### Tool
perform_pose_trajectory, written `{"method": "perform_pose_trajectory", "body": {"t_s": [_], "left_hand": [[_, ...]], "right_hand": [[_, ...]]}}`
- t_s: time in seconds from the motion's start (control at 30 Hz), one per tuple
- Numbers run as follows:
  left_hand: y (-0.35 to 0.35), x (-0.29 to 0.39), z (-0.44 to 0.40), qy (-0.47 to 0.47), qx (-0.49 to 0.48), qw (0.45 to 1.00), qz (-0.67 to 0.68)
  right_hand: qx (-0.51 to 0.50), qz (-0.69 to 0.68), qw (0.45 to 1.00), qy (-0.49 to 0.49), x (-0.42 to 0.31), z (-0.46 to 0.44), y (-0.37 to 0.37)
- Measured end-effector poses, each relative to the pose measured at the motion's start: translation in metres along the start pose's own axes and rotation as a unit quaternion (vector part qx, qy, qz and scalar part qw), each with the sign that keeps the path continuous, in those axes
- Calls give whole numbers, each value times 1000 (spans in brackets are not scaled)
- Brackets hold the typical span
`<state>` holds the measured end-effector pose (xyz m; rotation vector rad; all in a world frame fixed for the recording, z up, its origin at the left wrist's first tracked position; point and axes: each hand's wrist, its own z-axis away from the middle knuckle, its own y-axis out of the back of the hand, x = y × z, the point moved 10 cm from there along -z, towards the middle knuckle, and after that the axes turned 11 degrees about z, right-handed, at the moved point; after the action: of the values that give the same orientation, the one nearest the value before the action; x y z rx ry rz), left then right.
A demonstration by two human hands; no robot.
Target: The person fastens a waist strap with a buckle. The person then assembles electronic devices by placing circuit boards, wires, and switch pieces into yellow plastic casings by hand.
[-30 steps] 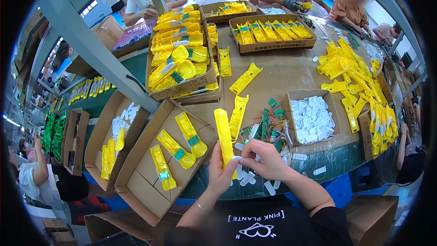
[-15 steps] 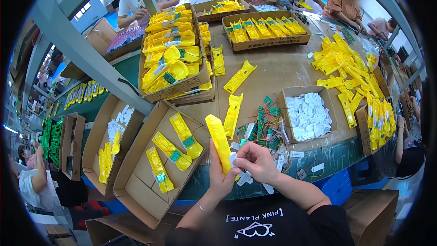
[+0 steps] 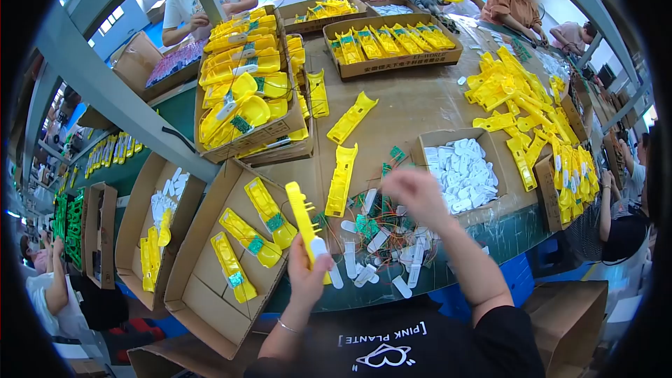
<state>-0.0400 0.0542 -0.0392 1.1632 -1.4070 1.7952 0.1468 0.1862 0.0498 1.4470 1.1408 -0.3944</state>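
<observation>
My left hand is closed around a yellow plastic shell, held upright with its pegged inner side facing right. A white oval piece sits against the shell's lower part, by my thumb. Apart from the shell, my right hand hovers above the table, smeared by motion, so its fingers cannot be read. Beneath it lie green circuit boards with thin wires and loose white plastic pieces. Two yellow shells lie just beyond my left hand.
An open carton at left holds three yellow shells with boards. A box of white pieces stands right of my right hand. Stacked cartons of shells, a slanting metal post and a yellow shell heap surround the workspace. Co-workers sit around.
My right hand has left the white piece on the shell and moved up and right. My left hand has shifted left and turned the shell, so its pegs now show.
</observation>
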Motion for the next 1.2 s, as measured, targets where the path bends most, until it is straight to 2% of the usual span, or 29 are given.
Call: {"method": "perform_pose_trajectory", "body": {"t_s": [0.03,0.07,0.23,0.3,0.33,0.37,0.47,0.5,0.57,0.6,0.7,0.73,0.77,0.83,0.9,0.97,1.03,1.13,1.2], "left_hand": [[-1,4,0,16,-21,999,20],[-5,6,-1,26,-35,999,20],[-20,9,-10,34,-47,995,86],[-19,-2,-12,70,-54,989,121],[-21,-9,-12,94,-78,983,136],[-23,-12,-14,94,-78,983,137],[-40,-31,-13,144,-121,969,160],[-40,-36,-16,143,-122,969,157],[-41,-48,-21,176,-92,952,231],[-40,-50,-26,172,-90,962,192],[-22,-57,-40,153,-47,980,122],[-14,-55,-42,139,-21,983,117],[-14,-50,-41,137,-18,983,118],[-14,-33,-43,95,-8,983,160],[-22,-24,-41,76,-41,980,181],[-35,-20,-37,92,-89,950,285],[-46,-9,-33,82,-94,949,289],[-58,8,-28,49,-101,954,279],[-64,15,-22,27,-105,959,262]], "right_hand": [[59,81,995,4,7,-15,21],[60,131,989,44,7,-28,24],[-1,168,979,113,-14,-22,10],[-179,215,953,116,-7,-1,-27],[-237,230,940,82,2,9,-38],[-237,231,940,82,5,14,-43],[-57,244,964,85,12,7,-37],[-55,242,965,86,17,3,-48],[-60,350,931,88,23,-6,-73],[-86,425,897,84,24,-9,-87],[-76,468,873,111,24,-8,-107],[-84,424,896,107,26,-5,-108],[-86,423,895,111,26,-1,-105],[-71,257,957,116,19,1,-86],[-63,213,970,95,6,2,-61],[-106,-20,994,-32,10,1,-46],[-80,-36,996,-24,-7,5,-35],[-111,-92,988,-53,-19,11,-37],[-84,-55,995,-24,-28,13,-32]]}}
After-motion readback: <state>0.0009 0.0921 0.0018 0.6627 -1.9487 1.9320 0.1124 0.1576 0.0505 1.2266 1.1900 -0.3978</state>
